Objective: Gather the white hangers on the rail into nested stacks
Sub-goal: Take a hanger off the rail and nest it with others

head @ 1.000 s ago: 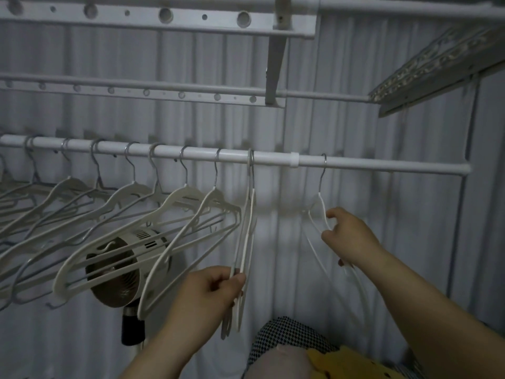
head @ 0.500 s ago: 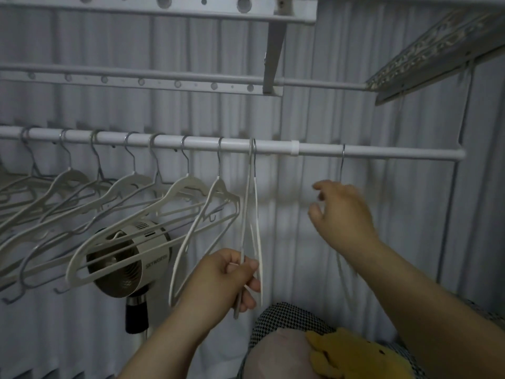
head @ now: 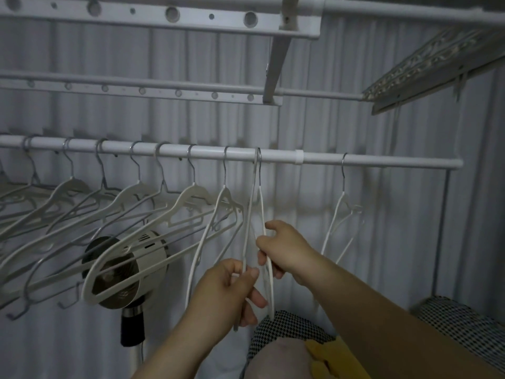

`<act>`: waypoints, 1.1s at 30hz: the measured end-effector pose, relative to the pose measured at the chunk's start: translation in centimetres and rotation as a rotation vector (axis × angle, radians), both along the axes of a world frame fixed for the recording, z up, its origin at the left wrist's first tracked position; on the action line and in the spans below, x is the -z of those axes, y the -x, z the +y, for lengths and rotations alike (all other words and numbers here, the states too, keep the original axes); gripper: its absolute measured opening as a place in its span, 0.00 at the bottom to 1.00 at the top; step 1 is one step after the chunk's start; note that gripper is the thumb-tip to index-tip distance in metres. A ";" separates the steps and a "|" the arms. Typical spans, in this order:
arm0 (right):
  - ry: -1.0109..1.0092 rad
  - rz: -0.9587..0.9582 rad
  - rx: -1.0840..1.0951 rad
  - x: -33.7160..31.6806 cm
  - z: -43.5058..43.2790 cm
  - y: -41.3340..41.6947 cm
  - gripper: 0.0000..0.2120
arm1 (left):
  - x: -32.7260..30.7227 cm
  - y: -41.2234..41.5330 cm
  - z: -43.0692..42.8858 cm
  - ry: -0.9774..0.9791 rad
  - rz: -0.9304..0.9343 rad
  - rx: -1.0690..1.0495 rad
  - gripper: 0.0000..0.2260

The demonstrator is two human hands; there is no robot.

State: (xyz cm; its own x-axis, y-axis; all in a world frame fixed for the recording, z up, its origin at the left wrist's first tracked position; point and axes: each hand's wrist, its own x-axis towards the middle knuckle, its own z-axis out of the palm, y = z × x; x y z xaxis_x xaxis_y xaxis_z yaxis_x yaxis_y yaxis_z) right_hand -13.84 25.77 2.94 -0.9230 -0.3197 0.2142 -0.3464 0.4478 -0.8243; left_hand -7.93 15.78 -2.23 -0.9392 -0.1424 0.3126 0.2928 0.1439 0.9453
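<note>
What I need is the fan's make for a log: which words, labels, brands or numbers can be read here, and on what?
No text can be read.
The fan: only vent slots and dark marks on its housing, too blurred to read as letters.
The white hangers and the rail: no print visible.

You had ten white hangers (head: pixel 191 196) on the one rail (head: pixel 382 161), going by the hooks I could count. Seven were spread along the left stretch, two made the middle pair (head: pixel 258 192), and one lone hanger (head: pixel 343 203) hung out to the right. More may have run off the left edge, I couldn't tell. Two hands were up: your left hand (head: pixel 224 294) and your right hand (head: pixel 287 247), each gripping one of that pair. One fan (head: pixel 123 272) sat behind the row. Two perforated bars (head: pixel 136 13) ran overhead.
</note>
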 end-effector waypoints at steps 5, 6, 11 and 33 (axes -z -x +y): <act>0.095 0.059 0.078 0.0 0.4 0.4 0.18 | 0.0 0.1 0.3 -0.022 0.061 -0.077 0.10; 0.111 0.061 0.085 -0.1 0.6 0.5 0.17 | 0.0 0.2 0.3 -0.029 0.056 -0.079 0.10; 0.135 0.064 0.134 -0.1 1.5 0.9 0.19 | 0.1 0.5 0.4 -0.083 0.044 -0.079 0.12; 0.116 0.120 0.201 1.4 3.1 2.3 0.22 | 0.6 1.2 -0.6 0.011 0.083 -0.251 0.12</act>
